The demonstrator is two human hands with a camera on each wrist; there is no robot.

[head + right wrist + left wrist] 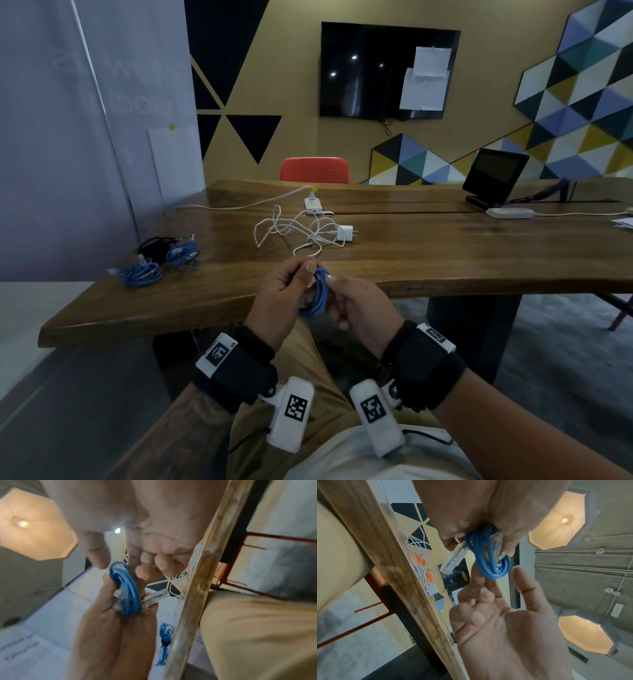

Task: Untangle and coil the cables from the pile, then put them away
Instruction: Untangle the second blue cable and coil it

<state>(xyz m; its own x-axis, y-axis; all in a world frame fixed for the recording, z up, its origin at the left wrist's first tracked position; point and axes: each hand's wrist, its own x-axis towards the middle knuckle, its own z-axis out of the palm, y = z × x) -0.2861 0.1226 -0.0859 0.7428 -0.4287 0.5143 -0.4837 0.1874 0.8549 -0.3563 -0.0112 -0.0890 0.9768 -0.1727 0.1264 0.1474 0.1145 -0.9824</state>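
coiled cable (317,291) held between left hand (281,294) and right hand (359,305), just before the table (445,260) near edge. loose cable tangle (301,229) on table behind hands; two coiled bundles (161,263) at table's left; chair (314,169) behind table.

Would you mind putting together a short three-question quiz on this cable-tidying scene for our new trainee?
1. True or false: the white charger cable on the table is already coiled.
2. How many blue coils lie at the table's left end? A one, B two, C four.
3. Which hand grips the held blue coil, connectors included?
Key: 1 false, it lies tangled. 2 B. 3 the left hand; the right hand only pinches its top.
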